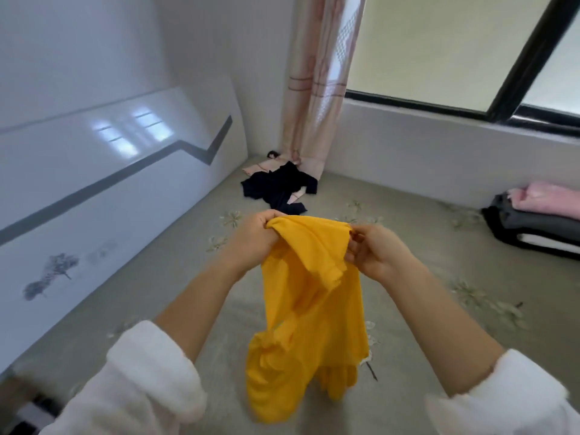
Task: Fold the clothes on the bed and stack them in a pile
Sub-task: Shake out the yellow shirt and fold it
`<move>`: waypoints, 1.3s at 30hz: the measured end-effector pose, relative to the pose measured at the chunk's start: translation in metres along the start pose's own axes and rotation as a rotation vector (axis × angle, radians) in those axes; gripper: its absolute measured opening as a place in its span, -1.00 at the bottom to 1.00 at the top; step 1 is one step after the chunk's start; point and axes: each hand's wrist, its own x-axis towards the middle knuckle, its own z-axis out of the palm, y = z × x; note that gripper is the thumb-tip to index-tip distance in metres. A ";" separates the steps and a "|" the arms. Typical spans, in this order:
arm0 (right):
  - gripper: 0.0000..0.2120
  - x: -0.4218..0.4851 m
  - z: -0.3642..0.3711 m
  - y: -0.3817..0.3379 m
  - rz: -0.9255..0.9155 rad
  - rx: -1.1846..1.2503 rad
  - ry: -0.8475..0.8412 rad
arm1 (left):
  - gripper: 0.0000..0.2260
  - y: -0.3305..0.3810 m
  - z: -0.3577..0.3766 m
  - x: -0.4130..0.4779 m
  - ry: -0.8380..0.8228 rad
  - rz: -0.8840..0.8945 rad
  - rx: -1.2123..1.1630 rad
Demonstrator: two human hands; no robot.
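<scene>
Your left grip (pixel 254 235) and right grip (pixel 378 251) both pinch the bunched top edge of the yellow garment (pixel 314 312), which hangs over the middle of the bed (pixel 163 290). It looks thin, light and limp, so take hold at its outer corners, wider apart.

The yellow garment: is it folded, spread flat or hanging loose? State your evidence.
Hanging loose, unfolded. The left hand and right hand grip the top edge of the yellow garment; it droops bunched toward the bed.
</scene>
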 end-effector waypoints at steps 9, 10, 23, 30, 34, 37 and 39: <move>-0.80 -0.025 -0.017 -0.006 -0.013 0.163 0.013 | -0.72 -0.041 0.083 -0.041 -0.342 -0.476 -0.097; -0.80 -0.026 -0.019 -0.006 -0.016 0.175 0.013 | -0.79 -0.043 0.092 -0.046 -0.394 -0.425 -0.118; -0.81 -0.041 -0.035 -0.028 -0.071 0.185 0.003 | -0.81 0.007 0.091 -0.001 0.034 -0.083 -0.306; -0.88 -0.033 -0.062 -0.024 -0.105 -0.277 0.151 | -0.60 0.052 0.047 0.022 -0.143 0.123 -0.111; -0.89 -0.032 -0.066 -0.016 -0.257 -0.686 0.168 | -0.74 0.069 0.044 0.022 -0.426 0.240 0.145; -0.46 -0.032 -0.062 -0.011 -0.250 -0.662 -0.142 | -0.84 0.072 0.046 0.018 -0.611 0.233 0.202; -0.28 -0.030 -0.059 -0.004 -0.191 -0.648 -0.329 | -0.85 0.071 0.045 0.015 -0.662 0.181 0.168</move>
